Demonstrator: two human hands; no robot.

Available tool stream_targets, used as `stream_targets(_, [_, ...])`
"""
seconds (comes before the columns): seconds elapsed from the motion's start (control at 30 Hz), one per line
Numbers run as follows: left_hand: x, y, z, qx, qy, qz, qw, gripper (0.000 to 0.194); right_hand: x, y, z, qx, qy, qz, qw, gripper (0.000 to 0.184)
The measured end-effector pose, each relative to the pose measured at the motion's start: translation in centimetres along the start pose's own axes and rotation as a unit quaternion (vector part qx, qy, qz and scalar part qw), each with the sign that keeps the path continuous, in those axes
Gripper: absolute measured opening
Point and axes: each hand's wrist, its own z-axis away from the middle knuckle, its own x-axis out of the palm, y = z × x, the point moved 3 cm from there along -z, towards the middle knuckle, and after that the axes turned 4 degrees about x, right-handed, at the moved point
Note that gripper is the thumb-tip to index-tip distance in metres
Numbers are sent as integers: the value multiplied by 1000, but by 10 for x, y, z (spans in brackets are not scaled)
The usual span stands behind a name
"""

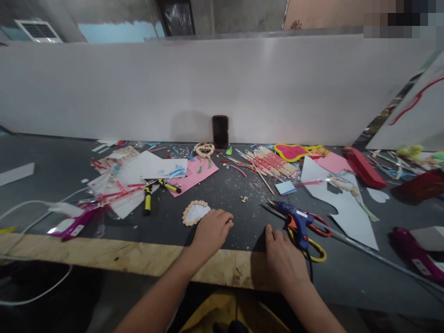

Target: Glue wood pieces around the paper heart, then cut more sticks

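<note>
My left hand is closed in a pinch over the dark table, and a small pale piece shows at its fingertips. Just beside that hand lies a white paper shape edged with small beige pieces, partly covered by the hand. Resting on the table near the front edge, my right hand has its fingers stretched out and holds nothing visible. Right next to it is a blue glue gun, lying across scissors with red and yellow handles. A few loose beige pieces lie between and beyond the hands.
Yellow-black pliers, pink paper and white scraps lie left. Behind, a phone leans on a white partition. Wooden sticks, cut white paper and a purple glue gun are right.
</note>
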Motion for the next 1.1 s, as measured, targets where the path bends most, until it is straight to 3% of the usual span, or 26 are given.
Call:
stream_targets(0.13, [3, -7, 8, -12, -14, 13, 1000, 21, -4, 1, 17, -34, -32, 17, 999, 47])
stream_targets(0.37, [-5, -9, 20, -23, 13, 37, 999, 19, 2, 3, 1, -25, -67, 31, 997, 47])
stream_targets(0.53, [-8, -10, 25, -37, 13, 49, 998, 19, -1, 8, 10, -36, -99, 13, 994, 47])
stream_targets(0.73, [-1, -10, 26, -40, -2, 54, 998, 20, 2, 23, -5, 40, -125, 25, 991, 33])
stream_targets(0.9, [4, -9, 24, -25, 2, 45, 999, 18, 6, 16, -5, 43, -126, 22, 991, 28])
stream_targets(1.1, [7, -2, 19, 10, -7, 37, 999, 17, 6, -8, 15, -35, -132, -26, 990, 36])
